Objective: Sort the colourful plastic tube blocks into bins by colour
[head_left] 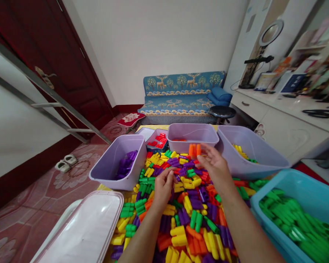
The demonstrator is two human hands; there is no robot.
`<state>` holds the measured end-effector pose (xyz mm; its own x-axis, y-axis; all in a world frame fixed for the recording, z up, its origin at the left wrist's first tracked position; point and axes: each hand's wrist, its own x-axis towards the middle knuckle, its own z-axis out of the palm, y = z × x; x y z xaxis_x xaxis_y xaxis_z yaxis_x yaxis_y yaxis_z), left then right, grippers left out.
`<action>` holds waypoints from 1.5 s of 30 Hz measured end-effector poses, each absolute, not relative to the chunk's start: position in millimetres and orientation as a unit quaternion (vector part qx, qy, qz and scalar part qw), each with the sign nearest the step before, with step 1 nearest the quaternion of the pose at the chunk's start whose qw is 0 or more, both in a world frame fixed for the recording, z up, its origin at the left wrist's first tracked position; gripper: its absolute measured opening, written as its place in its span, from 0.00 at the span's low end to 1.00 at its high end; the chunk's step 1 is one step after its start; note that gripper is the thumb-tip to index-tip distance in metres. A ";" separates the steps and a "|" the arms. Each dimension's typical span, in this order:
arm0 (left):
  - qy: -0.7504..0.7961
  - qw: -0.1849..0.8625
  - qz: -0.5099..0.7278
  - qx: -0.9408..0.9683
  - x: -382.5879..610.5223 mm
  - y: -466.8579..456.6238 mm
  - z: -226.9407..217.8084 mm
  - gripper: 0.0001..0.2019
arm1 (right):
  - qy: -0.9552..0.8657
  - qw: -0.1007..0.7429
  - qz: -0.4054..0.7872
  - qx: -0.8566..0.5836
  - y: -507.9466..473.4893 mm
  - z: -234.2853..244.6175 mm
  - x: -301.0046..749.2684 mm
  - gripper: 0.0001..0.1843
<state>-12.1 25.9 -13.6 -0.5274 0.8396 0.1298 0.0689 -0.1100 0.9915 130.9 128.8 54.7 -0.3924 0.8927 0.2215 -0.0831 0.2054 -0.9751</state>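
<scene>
My right hand (214, 164) pinches a few orange plastic tubes (194, 150) side by side, held up above the pile in front of the middle lilac bin (193, 132). My left hand (164, 184) is low over the heap, its fingers curled and closed; what they hold, if anything, is hidden. Beneath both hands spreads a thick heap of plastic tube pieces (182, 216) in yellow, green, purple, orange and red. Some orange pieces show inside the middle bin.
Purple pieces lie in the left lilac bin (137, 182), red ones in a small box (157, 140). The right lilac bin (252, 140) holds yellow and green pieces, the blue bin (307, 179) green ones. A pale lid (82, 226) lies front left. A sofa (181, 95) stands behind.
</scene>
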 end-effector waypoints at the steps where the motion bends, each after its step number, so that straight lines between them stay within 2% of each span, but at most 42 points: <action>1: 0.600 0.298 0.643 0.372 -12.8 26.4 -16.0 0.18 | -0.615 0.498 0.534 -0.297 128.3 57.4 128.2 0.26; 3: 0.606 0.294 0.642 0.366 -14.1 27.1 -19.4 0.16 | -0.618 0.537 0.499 -0.282 125.6 52.2 126.1 0.31; 5: 0.615 0.276 0.635 0.377 -15.2 27.4 -21.1 0.14 | -0.663 0.520 0.429 -0.326 122.3 33.9 130.2 0.31; 8: 0.628 0.219 0.620 0.417 -15.9 27.6 -21.9 0.11 | -0.734 0.460 0.287 -0.410 119.4 -4.1 143.9 0.26; 12: 0.638 0.167 0.590 0.466 -14.8 28.5 -23.6 0.10 | -0.783 0.340 0.285 -0.436 120.2 -33.5 151.4 0.23; 16: 0.644 0.160 0.552 0.505 -13.0 27.9 -24.2 0.16 | -0.812 0.273 0.278 -0.436 121.0 -25.3 135.2 0.25; 20: 0.630 0.171 0.517 0.555 -11.5 25.0 -20.2 0.24 | -0.851 0.253 0.207 -0.412 115.0 -6.4 122.4 0.20; 23: 0.611 0.180 0.527 0.562 -10.6 24.0 -18.0 0.23 | -0.850 0.263 0.198 -0.412 108.5 0.7 125.6 0.12; 26: 0.609 0.190 0.554 0.535 -10.0 24.6 -18.7 0.18 | -0.806 0.331 0.244 -0.426 102.9 1.8 136.5 0.08; 29: 0.620 0.199 0.566 0.505 -9.3 24.4 -18.4 0.14 | -0.691 0.431 0.372 -0.446 98.2 2.3 149.4 0.12; 31: 0.611 0.201 0.571 0.510 -8.5 22.9 -15.5 0.15 | -0.619 0.460 0.465 -0.434 95.1 3.8 155.5 0.15; 36: 0.565 0.229 0.560 0.561 -5.7 17.8 -7.1 0.24 | -0.595 0.440 0.541 -0.400 83.5 5.4 151.9 0.16; 41: 0.590 0.262 0.549 0.531 -5.5 18.6 -11.8 0.11 | -0.612 0.414 0.556 -0.380 71.2 0.9 139.8 0.15; 45: 0.597 0.253 0.556 0.520 -7.9 21.7 -16.9 0.10 | -0.531 0.501 0.546 -0.411 70.2 6.8 143.2 0.15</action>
